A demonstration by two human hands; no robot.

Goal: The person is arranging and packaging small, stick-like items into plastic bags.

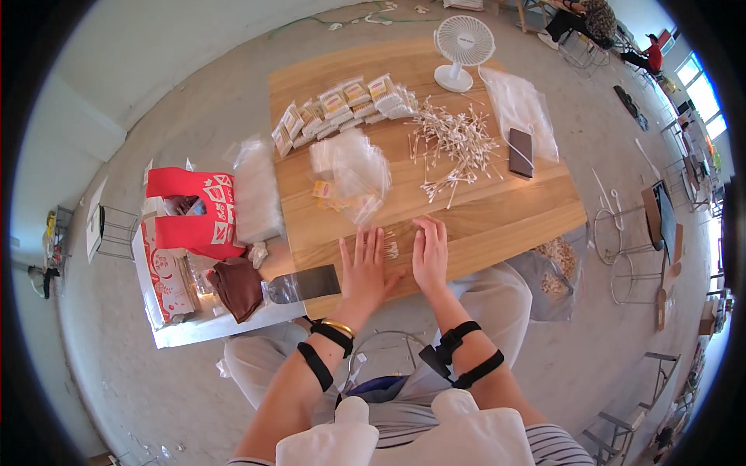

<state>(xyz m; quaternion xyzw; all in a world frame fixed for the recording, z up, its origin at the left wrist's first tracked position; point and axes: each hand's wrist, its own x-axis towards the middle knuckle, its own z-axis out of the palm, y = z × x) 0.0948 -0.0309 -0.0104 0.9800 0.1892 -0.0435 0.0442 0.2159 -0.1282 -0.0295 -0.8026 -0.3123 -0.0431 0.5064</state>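
My left hand [364,268] lies flat at the table's near edge, its fingers spread and nothing in it. A small row of cotton swabs [391,246] sits on the wood just beside its fingertips. On the other side of these swabs rests my right hand [430,254], fingers stretched out and a little bent, with nothing seen in it. Farther off is a loose heap of cotton swabs [458,144]. Left of that heap lies a pile of clear plastic bags [353,167], some with yellow printed labels. Packed bags of swabs [338,107] are stacked behind them.
A white fan [465,43] stands at the far edge, near a dark power bank [521,152] with a cable. To the left are a red bag [190,210], a brown pouch [237,287] and a clear plastic stack [258,194]. A bag of swabs [558,264] hangs low right.
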